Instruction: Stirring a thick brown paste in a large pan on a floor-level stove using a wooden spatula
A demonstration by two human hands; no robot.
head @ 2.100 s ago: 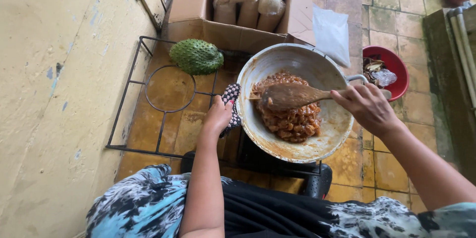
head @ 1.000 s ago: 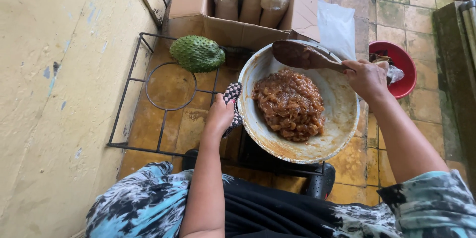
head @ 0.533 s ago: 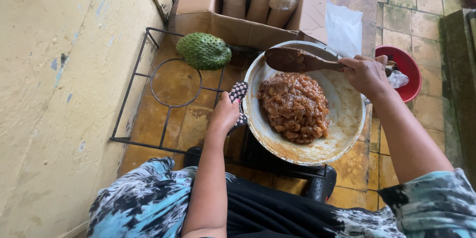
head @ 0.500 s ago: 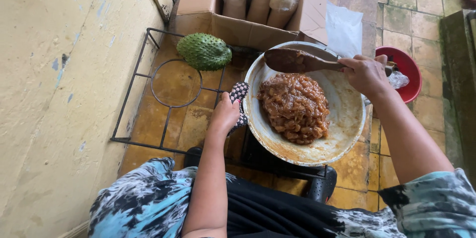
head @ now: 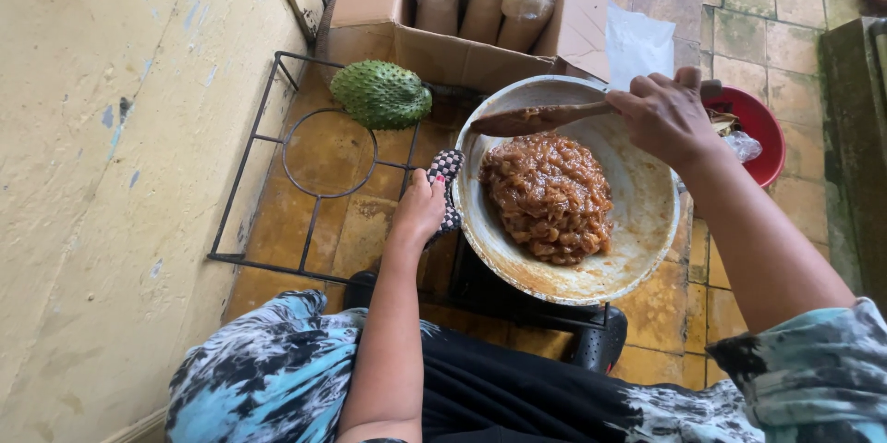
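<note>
Your left hand point(head: 420, 207) pinching checkered cloth point(head: 447, 186) on pan point(head: 647, 212) rim, so heat not burning you. Your right hand point(head: 667, 115) gripping wooden spoon point(head: 540, 119), fingers curled tight, lifting above brown mash point(head: 548, 195) in pan middle. Green spiky fruit point(head: 381, 94) sitting aside.

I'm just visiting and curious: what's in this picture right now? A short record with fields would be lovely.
Setting: tiled floor beside a yellow wall
Left hand: grips a checkered cloth at the pan's rim
Right hand: holds a wooden spoon over the pan's far side
Pan: wide, pale, on a dark burner
Contents: brown chunky mash heaped in the middle
Nearby: green spiky fruit on a wire rack; cardboard box of filled bags; red bowl
</note>
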